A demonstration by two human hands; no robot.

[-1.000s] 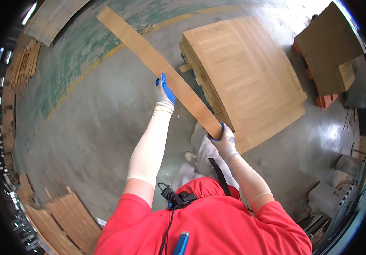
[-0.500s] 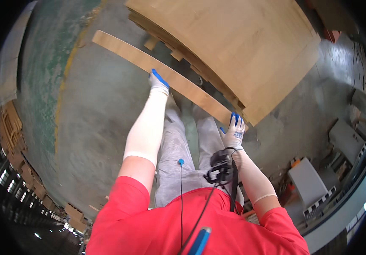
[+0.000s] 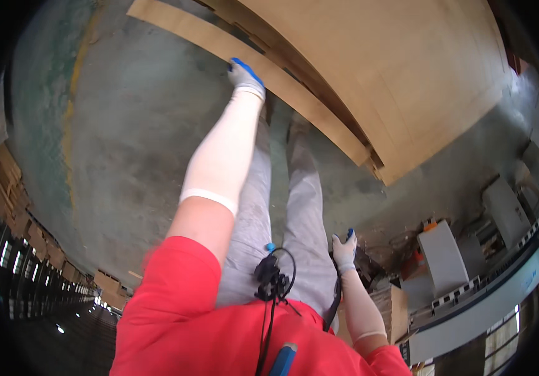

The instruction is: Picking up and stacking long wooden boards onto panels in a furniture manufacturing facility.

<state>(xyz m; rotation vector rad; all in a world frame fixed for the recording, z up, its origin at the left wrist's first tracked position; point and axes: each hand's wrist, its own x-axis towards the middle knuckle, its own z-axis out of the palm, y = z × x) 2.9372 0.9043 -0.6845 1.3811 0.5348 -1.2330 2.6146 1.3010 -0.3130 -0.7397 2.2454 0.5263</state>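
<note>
My left hand point(image 3: 245, 76), in a white and blue work glove, is closed on the near edge of a long, narrow wooden strip point(image 3: 310, 106). The strip lies slantwise along the near side of a stack of large plywood sheets point(image 3: 401, 75), its right end close to the stack's near corner. Lower down, beside my right thigh, my right hand point(image 3: 344, 252) wears the same kind of glove. It is away from the strip, thumb and fingers apart, and nothing shows in it.
At the right stands a long machine point(image 3: 488, 319) with grey box-shaped housings point(image 3: 443, 257). A yellow line point(image 3: 69, 125) runs along the floor at the left, with stacked boards point(image 3: 9, 188) farther out. A black device with cables point(image 3: 270, 276) hangs at my waist.
My right hand has let go of the strip's right end and dropped back to my side. The left hand has moved forward with the strip, which now sits closer against the stack.
</note>
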